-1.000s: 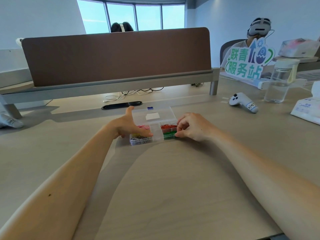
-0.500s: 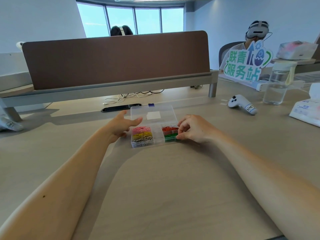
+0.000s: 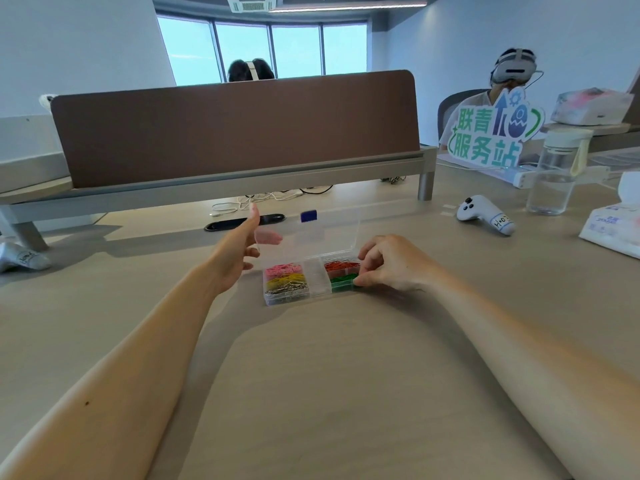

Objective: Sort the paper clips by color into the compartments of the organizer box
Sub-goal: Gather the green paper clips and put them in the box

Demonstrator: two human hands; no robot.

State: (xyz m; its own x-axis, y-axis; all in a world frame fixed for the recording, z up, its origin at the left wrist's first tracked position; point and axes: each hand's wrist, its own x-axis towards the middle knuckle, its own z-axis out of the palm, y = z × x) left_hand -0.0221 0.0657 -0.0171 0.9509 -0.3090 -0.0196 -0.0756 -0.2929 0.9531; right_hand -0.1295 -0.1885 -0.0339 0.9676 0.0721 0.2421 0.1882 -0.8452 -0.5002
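A clear organizer box (image 3: 314,294) sits mid-table. Its left side holds pink clips (image 3: 282,270), yellow clips (image 3: 285,280) and silver clips (image 3: 285,291). On the right are red clips (image 3: 341,265) and green clips (image 3: 341,280), and the middle compartment looks empty. The transparent lid (image 3: 329,233) stands tilted up behind the compartments. My left hand (image 3: 232,254) is at the lid's left edge, with its fingers showing through the plastic from behind and the thumb pointing up. My right hand (image 3: 391,261) grips the box's right end with curled fingers.
A white controller (image 3: 485,214), a water bottle (image 3: 554,174) and a tissue pack (image 3: 613,226) stand at the right. A brown divider panel (image 3: 235,133) crosses the back, with a black cable slot (image 3: 228,223) and cables below it. Two people with headsets sit beyond.
My left hand left the compartments, moved to the lid's left edge and raised the lid from lying flat to tilted up. The right hand stayed on the box.
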